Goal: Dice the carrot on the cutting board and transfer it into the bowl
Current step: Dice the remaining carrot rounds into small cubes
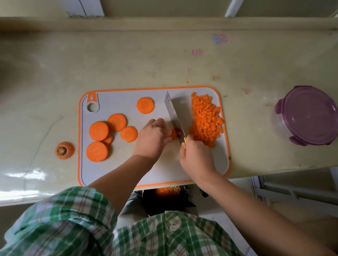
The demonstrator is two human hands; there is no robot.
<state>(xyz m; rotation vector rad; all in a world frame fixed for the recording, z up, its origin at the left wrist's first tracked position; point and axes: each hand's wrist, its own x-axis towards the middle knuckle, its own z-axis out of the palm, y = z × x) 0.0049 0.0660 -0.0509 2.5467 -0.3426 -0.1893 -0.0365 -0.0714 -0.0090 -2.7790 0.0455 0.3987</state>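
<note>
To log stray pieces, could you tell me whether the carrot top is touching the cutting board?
Apart. The head view shows the carrot top on the counter, with bare counter between it and the orange edge of the cutting board.

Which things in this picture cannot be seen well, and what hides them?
Head view:
Carrot piece being cut: mostly covered by the left hand and knife.
Knife handle: inside the right hand.
Container contents: hidden by its purple lid.
Orange heap below the counter: cut off by the cutting board.
</note>
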